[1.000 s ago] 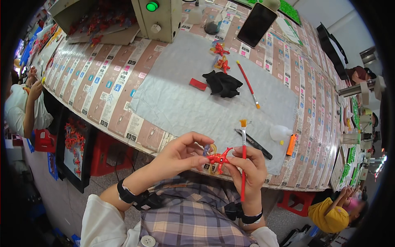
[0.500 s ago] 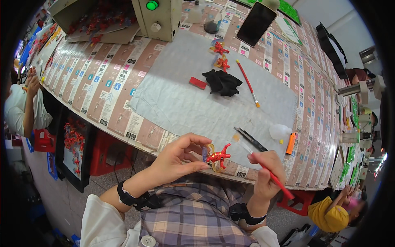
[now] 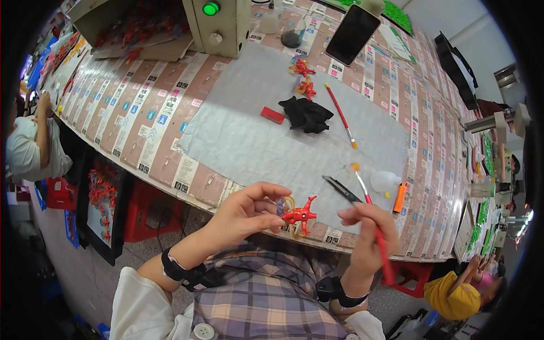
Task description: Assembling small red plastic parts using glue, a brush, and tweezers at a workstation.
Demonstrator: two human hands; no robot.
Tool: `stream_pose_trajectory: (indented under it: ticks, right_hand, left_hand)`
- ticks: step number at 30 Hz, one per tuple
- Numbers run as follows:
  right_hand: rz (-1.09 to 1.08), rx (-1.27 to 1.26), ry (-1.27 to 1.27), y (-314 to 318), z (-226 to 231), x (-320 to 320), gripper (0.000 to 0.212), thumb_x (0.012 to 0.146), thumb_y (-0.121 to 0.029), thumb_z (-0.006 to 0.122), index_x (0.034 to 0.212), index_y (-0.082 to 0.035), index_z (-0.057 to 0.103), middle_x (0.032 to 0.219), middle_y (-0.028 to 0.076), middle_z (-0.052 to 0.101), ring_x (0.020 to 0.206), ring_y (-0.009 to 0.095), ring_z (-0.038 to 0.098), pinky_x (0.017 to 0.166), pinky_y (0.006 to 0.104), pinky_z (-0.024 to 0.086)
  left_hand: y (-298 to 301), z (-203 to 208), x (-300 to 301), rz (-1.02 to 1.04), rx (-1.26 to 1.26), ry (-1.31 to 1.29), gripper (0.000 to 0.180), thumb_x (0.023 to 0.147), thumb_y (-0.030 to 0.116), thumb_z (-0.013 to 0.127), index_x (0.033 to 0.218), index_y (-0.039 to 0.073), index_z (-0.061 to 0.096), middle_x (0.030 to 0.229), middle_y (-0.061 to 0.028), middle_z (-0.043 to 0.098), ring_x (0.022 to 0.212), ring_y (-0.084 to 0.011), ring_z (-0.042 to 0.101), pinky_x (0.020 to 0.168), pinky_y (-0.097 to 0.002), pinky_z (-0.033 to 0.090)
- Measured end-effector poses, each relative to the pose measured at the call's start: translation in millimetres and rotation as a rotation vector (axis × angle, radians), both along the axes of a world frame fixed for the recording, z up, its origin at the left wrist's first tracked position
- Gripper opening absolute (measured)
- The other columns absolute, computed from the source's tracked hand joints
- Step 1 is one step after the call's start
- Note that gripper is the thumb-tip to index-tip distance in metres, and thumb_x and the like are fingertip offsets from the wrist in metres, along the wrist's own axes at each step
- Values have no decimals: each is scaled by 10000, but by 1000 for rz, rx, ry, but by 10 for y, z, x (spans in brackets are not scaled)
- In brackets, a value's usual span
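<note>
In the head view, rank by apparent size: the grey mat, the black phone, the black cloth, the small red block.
1. grey mat
2. black phone and black cloth: look alike, and the phone lies farther off, so unranked
3. small red block

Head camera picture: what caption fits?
Left hand holds a small red figure; right hand holds a red paintbrush.

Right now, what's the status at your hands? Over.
Left hand pinching red figure. Right hand gripping red brush, tip up, apart from figure. Scissors and small bottle just beyond on grey mat; nothing between.
</note>
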State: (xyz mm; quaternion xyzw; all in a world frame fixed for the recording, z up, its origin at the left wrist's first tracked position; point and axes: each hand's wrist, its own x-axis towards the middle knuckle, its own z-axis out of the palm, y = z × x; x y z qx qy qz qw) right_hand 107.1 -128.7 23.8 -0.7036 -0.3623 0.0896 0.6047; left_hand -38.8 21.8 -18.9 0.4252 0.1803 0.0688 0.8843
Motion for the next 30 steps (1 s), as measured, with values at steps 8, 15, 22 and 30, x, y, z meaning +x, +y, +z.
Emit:
stream_pose_trajectory:
  ticks: [8, 15, 22, 30]
  right_hand:
    - [239, -291, 265, 74, -133, -39, 147, 771, -124, 687, 804, -4, 609, 702, 58, 596, 612, 116, 551, 573, 236, 430]
    - [230, -312, 341, 146, -123, -36, 116, 774, -102, 665, 775, -5, 602, 698, 61, 595, 617, 118, 547, 578, 234, 424]
    - [87, -412, -127, 224, -306, 27, 210, 769, -7, 548, 977, -8, 574, 919, 116, 570, 845, 221, 555, 717, 307, 431]
    - [64, -371, -355, 210, -742, 166, 294, 779, -2, 509, 1070, -24, 546, 1024, 151, 544, 947, 306, 510, 797, 352, 404]
  left_hand:
    - [-5, 4, 48, -66, -125, -16, 419, 853, 113, 601, 1228, -3, 452, 987, -70, 589, 891, -117, 589, 749, -262, 527]
    - [-1, -83, 43, -89, -253, 11, 405, 874, 193, 584, 1230, 32, 478, 1020, -66, 595, 931, -129, 588, 774, -277, 528]
    - [272, -112, -258, 254, -171, -36, 491, 852, 243, 608, 1234, -20, 447, 1037, -106, 604, 863, -170, 629, 722, -299, 547]
    - [924, -340, -1642, 1226, -111, -300, 319, 878, 324, 556, 1061, 63, 546, 961, -50, 613, 703, -106, 591, 603, -217, 504]
